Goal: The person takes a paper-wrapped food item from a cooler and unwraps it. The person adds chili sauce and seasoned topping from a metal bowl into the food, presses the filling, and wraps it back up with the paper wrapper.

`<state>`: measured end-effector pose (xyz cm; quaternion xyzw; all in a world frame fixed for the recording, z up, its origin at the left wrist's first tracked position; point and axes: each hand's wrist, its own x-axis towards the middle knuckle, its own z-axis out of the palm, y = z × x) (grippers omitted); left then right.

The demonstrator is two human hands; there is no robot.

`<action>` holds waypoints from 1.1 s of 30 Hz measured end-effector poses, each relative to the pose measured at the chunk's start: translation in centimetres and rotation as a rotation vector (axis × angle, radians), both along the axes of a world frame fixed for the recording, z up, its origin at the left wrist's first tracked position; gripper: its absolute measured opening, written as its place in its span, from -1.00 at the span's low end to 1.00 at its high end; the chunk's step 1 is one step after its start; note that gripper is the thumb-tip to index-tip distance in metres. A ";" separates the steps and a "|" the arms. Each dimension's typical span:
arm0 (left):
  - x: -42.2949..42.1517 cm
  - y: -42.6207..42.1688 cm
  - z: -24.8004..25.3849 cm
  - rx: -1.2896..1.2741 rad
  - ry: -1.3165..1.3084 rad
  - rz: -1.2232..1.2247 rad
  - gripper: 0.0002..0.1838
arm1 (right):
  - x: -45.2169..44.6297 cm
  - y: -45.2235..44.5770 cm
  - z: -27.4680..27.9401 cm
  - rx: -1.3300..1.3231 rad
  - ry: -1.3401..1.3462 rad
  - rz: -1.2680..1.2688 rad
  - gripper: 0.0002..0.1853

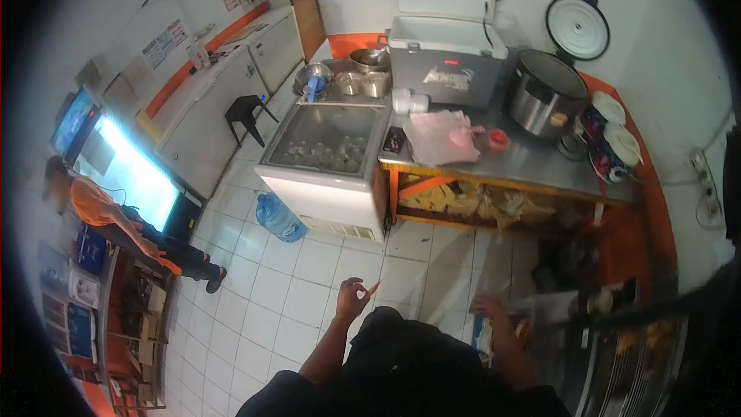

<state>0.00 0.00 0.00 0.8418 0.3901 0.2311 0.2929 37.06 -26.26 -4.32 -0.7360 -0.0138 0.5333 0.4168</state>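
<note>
My left hand (353,299) is in front of my body over the tiled floor. Its thumb and fingers are pinched on a thin, pointed orange-brown piece (374,289), whose kind I cannot make out. To the right, my right hand (488,306) is blurred, with its fingers reaching forward. Just below it lies a blue and white packet or box (483,337), partly hidden by my forearm. Whether the right hand touches anything cannot be seen.
Ahead stand a glass-topped chest freezer (320,185) and a steel table (502,156) with a cooler box (444,69) and rice cooker (546,94). A water jug (279,218) sits on the floor. A person in orange (100,201) stands left. A display case (641,363) is right.
</note>
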 end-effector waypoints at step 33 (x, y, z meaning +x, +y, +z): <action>7.4 36.2 10.9 -0.108 -0.081 0.842 -0.88 | 2.2 110.6 12.9 0.576 -0.446 0.295 -0.71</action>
